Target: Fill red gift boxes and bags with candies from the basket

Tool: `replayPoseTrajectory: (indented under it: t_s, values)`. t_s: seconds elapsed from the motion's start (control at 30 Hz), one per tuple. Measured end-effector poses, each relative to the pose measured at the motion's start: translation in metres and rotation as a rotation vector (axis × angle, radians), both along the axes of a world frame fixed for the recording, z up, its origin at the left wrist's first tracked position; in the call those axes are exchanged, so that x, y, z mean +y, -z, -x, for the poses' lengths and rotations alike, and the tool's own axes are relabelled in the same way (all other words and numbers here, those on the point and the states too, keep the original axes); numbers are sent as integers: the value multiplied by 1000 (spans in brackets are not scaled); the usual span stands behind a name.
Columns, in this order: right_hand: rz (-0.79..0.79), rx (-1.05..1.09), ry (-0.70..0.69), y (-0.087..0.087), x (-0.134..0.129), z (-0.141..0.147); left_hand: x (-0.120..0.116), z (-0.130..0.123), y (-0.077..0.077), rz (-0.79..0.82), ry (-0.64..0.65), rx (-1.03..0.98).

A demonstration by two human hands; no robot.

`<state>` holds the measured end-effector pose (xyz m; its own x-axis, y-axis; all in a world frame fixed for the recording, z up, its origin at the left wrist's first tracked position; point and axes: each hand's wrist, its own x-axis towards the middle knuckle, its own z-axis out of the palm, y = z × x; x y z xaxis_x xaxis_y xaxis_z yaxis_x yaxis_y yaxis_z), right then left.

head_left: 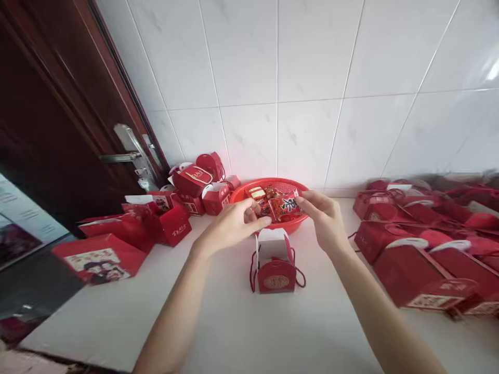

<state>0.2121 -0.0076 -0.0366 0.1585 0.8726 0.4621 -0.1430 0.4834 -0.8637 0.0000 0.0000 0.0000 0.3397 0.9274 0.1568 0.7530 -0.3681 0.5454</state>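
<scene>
"Two bare hands and one oval red plastic basket (pixel 295 225) with a perforated wall: placement?"

"Left hand (pixel 234 223), at the basket's near left edge; right hand (pixel 327 221), at its right edge."

"Item at the fingers?"

"One glossy red plastic-wrapped packet with black lettering (pixel 286 205), in the basket's right half; long axis roughly left to right, right end toward the right hand, the nearer one."

"Fingers?"

"Right: thumb and forefinger pinched on the packet's right end. Left: curled, thumb and forefinger apart, beside small wrapped pieces (pixel 257 193); any hold, cannot tell."

"Also listed?"

"One open red card box with cord handles (pixel 276 275), upright on the white surface (pixel 230 332), just in front of the basket."
</scene>
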Motion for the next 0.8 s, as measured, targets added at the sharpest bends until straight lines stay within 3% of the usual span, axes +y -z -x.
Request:
replayPoseTrajectory:
  t_s: [0.13,0.27,0.43,0.63,0.8]
  values:
    - [-22,-168,-63,0,-2,2,9,4,8,192,63,239]
    - [-3,-384,-224,6,1,8,14,2,11,328,192,260]
    - [25,-745,-254,11,3,4,15,6,9,259,268,295]
    - [289,-959,-388,-4,-11,-13,2,9,1,183,371,278]
    - [237,-1145,-317,-14,-22,-15,-8,1,-1,-27,439,225]
